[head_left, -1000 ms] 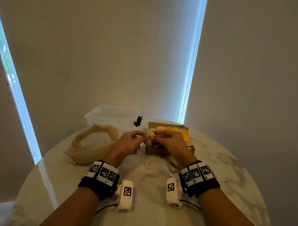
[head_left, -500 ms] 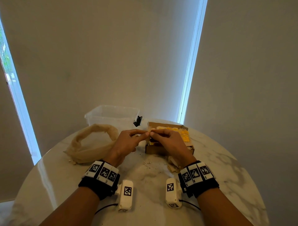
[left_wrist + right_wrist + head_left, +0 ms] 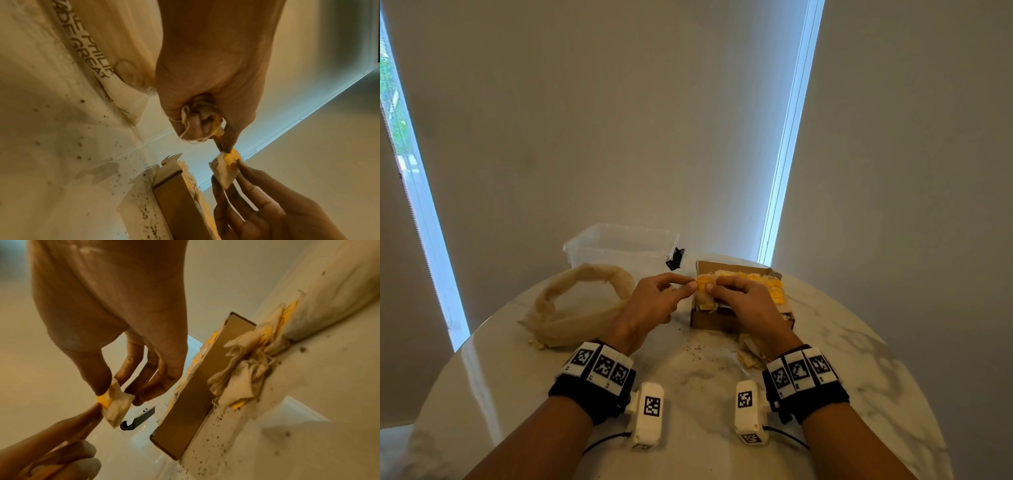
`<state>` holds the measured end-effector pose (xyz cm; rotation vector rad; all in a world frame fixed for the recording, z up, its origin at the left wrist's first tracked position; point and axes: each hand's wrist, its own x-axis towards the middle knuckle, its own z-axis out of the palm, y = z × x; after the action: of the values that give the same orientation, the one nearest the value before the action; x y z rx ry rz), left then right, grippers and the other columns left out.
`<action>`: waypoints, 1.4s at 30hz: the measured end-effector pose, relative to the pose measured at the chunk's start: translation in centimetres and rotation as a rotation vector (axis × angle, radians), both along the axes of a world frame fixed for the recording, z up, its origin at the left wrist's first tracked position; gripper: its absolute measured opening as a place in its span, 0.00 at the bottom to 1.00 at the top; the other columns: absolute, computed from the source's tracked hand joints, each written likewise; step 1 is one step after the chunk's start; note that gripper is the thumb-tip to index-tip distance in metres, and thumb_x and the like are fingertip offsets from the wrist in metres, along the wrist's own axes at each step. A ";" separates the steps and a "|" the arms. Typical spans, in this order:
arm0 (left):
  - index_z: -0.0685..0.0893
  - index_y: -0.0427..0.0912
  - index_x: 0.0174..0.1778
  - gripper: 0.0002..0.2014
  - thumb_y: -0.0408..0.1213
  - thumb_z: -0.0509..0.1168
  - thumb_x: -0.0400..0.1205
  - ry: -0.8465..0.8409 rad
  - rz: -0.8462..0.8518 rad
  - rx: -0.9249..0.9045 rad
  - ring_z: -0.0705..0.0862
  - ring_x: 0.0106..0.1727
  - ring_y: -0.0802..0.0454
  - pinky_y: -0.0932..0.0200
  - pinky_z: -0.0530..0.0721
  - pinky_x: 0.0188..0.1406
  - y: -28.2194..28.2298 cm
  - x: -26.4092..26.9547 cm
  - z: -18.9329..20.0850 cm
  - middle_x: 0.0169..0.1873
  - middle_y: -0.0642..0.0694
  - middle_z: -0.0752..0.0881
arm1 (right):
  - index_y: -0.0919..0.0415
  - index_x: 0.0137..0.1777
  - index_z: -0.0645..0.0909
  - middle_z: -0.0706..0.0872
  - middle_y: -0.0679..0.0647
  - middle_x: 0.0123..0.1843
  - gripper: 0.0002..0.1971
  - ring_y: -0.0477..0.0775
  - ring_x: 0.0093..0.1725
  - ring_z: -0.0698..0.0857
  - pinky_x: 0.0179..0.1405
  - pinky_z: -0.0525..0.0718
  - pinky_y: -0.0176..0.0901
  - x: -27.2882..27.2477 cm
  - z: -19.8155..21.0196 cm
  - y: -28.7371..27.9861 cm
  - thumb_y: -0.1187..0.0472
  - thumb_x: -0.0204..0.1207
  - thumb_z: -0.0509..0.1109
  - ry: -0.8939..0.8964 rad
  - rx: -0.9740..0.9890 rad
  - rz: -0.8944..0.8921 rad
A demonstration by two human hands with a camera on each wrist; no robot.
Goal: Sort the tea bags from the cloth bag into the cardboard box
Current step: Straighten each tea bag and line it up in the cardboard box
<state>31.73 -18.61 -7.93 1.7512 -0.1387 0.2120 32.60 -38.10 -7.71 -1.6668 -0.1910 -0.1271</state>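
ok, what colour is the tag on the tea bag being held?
Yellow-orange, on a cream tea bag pinched by the right hand. Clearest in the right wrist view.

The left hand (image 3: 207, 78) holds a bunch of tea bags and strings (image 3: 200, 112) in its curled fingers, and its fingertip touches the yellow tag (image 3: 233, 156) of one tea bag (image 3: 225, 172). The right hand (image 3: 267, 216) pinches that tea bag just above the cardboard box (image 3: 176, 206). The cloth bag (image 3: 115, 48) lies on the speckled surface (image 3: 51, 146).
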 end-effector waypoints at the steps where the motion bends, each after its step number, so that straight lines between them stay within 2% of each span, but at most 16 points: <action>1: 0.91 0.60 0.52 0.04 0.52 0.75 0.84 -0.002 -0.003 0.009 0.84 0.42 0.51 0.56 0.85 0.37 -0.1 0.0 0.1 0.40 0.47 0.88 | 0.47 0.56 0.93 0.96 0.46 0.54 0.06 0.53 0.61 0.92 0.67 0.91 0.55 0.1 -0.1 0.0 0.55 0.81 0.81 -0.006 0.004 -0.004; 4: 0.90 0.60 0.53 0.05 0.53 0.74 0.85 -0.002 -0.017 0.028 0.84 0.43 0.52 0.57 0.86 0.38 -0.3 -0.2 0.4 0.42 0.48 0.88 | 0.44 0.54 0.91 0.96 0.45 0.53 0.07 0.52 0.59 0.93 0.65 0.92 0.54 0.1 -0.1 0.0 0.58 0.81 0.82 -0.034 0.030 -0.019; 8: 0.91 0.56 0.59 0.11 0.53 0.76 0.83 0.038 -0.068 0.022 0.83 0.43 0.53 0.58 0.84 0.38 -0.5 -0.2 0.3 0.44 0.49 0.89 | 0.53 0.65 0.88 0.97 0.47 0.54 0.16 0.49 0.57 0.95 0.64 0.92 0.55 0.3 -0.2 -0.2 0.58 0.79 0.83 -0.034 0.073 -0.005; 10: 0.91 0.56 0.57 0.10 0.51 0.77 0.82 0.041 -0.062 0.035 0.83 0.43 0.53 0.58 0.84 0.38 -0.4 -0.2 0.2 0.46 0.49 0.90 | 0.52 0.65 0.88 0.96 0.48 0.56 0.16 0.51 0.59 0.94 0.63 0.93 0.55 0.3 -0.2 -0.3 0.59 0.78 0.84 -0.035 0.073 -0.011; 12: 0.91 0.56 0.55 0.09 0.51 0.78 0.82 0.037 -0.053 0.048 0.83 0.42 0.54 0.59 0.83 0.36 -0.3 -0.2 0.2 0.43 0.51 0.90 | 0.50 0.60 0.89 0.96 0.48 0.56 0.13 0.52 0.60 0.93 0.63 0.93 0.54 0.1 -0.2 -0.2 0.60 0.77 0.84 -0.042 0.065 0.001; 15: 0.92 0.57 0.52 0.08 0.51 0.79 0.80 0.026 -0.045 0.048 0.82 0.36 0.57 0.61 0.80 0.31 -0.2 -0.3 0.2 0.35 0.53 0.88 | 0.51 0.55 0.92 0.96 0.46 0.52 0.07 0.49 0.57 0.94 0.62 0.92 0.50 -0.1 -0.2 -0.1 0.64 0.81 0.81 -0.071 0.018 0.044; 18: 0.93 0.56 0.53 0.11 0.54 0.80 0.79 0.018 -0.050 0.055 0.83 0.38 0.56 0.63 0.80 0.29 0.0 -0.4 0.2 0.39 0.52 0.90 | 0.49 0.52 0.94 0.96 0.45 0.53 0.08 0.49 0.58 0.93 0.58 0.93 0.45 -0.2 -0.2 -0.2 0.65 0.83 0.78 -0.104 0.012 0.041; 21: 0.93 0.55 0.55 0.11 0.53 0.79 0.80 0.031 -0.060 0.060 0.83 0.39 0.55 0.64 0.81 0.31 0.0 -0.5 0.2 0.40 0.52 0.89 | 0.47 0.53 0.95 0.96 0.44 0.55 0.10 0.48 0.58 0.93 0.51 0.92 0.38 -0.1 -0.1 -0.1 0.65 0.83 0.78 -0.117 0.015 0.026; 24: 0.92 0.57 0.55 0.07 0.51 0.76 0.84 0.014 -0.035 0.012 0.82 0.39 0.54 0.61 0.82 0.33 0.0 -0.3 0.3 0.39 0.48 0.87 | 0.45 0.56 0.95 0.96 0.43 0.56 0.11 0.48 0.58 0.93 0.55 0.93 0.43 0.2 0.2 -0.7 0.64 0.84 0.77 -0.128 0.016 -0.008; 26: 0.92 0.57 0.55 0.05 0.49 0.75 0.85 0.021 -0.020 -0.033 0.81 0.36 0.55 0.61 0.81 0.31 0.0 -0.3 0.4 0.38 0.47 0.86 | 0.47 0.60 0.95 0.96 0.43 0.56 0.11 0.48 0.58 0.94 0.58 0.92 0.45 0.5 1.1 -1.9 0.62 0.84 0.77 -0.134 0.019 -0.059; 29: 0.92 0.51 0.58 0.08 0.48 0.75 0.86 0.055 -0.018 -0.081 0.78 0.31 0.57 0.63 0.77 0.26 0.1 0.0 0.2 0.31 0.52 0.83 | 0.55 0.62 0.94 0.97 0.48 0.53 0.13 0.50 0.55 0.95 0.54 0.92 0.40 1.3 2.8 -5.0 0.67 0.81 0.80 -0.142 0.031 -0.102; 31: 0.92 0.49 0.58 0.09 0.47 0.75 0.86 0.069 -0.021 -0.088 0.78 0.30 0.57 0.63 0.77 0.25 0.1 0.1 0.1 0.29 0.53 0.83 | 0.57 0.61 0.95 0.97 0.51 0.53 0.15 0.52 0.54 0.96 0.51 0.92 0.37 1.9 3.5 -7.2 0.70 0.76 0.83 -0.163 -0.039 -0.115; 33: 0.92 0.51 0.56 0.07 0.48 0.75 0.86 0.076 -0.025 -0.084 0.79 0.31 0.56 0.62 0.77 0.26 0.2 0.2 0.1 0.32 0.50 0.84 | 0.53 0.58 0.96 0.96 0.50 0.55 0.16 0.52 0.56 0.95 0.52 0.92 0.40 2.9 3.6 -9.2 0.68 0.73 0.86 -0.159 -0.177 -0.154; 36: 0.92 0.51 0.55 0.07 0.47 0.75 0.86 0.074 -0.025 -0.085 0.79 0.31 0.57 0.63 0.77 0.26 0.2 0.2 0.1 0.32 0.48 0.83 | 0.48 0.55 0.96 0.94 0.47 0.60 0.15 0.52 0.61 0.92 0.65 0.92 0.55 4.3 2.9 -11.2 0.65 0.72 0.87 -0.104 -0.404 -0.168; 38: 0.91 0.50 0.56 0.07 0.46 0.75 0.86 0.079 -0.023 -0.092 0.77 0.28 0.58 0.64 0.75 0.24 0.1 0.3 0.1 0.30 0.49 0.82 | 0.47 0.53 0.96 0.94 0.48 0.61 0.14 0.52 0.63 0.90 0.69 0.90 0.61 4.7 2.5 -11.6 0.65 0.72 0.87 -0.063 -0.506 -0.155; 42: 0.91 0.49 0.57 0.07 0.45 0.74 0.86 0.081 -0.022 -0.093 0.76 0.24 0.60 0.64 0.74 0.22 0.1 0.4 -0.1 0.26 0.53 0.81 | 0.51 0.55 0.96 0.93 0.49 0.63 0.14 0.52 0.61 0.91 0.67 0.91 0.58 4.7 2.5 -11.1 0.67 0.73 0.86 -0.008 -0.597 -0.097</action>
<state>32.15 -18.54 -8.01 1.6620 -0.0879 0.1297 37.29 -49.16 -5.25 -2.2715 -0.1630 -0.1598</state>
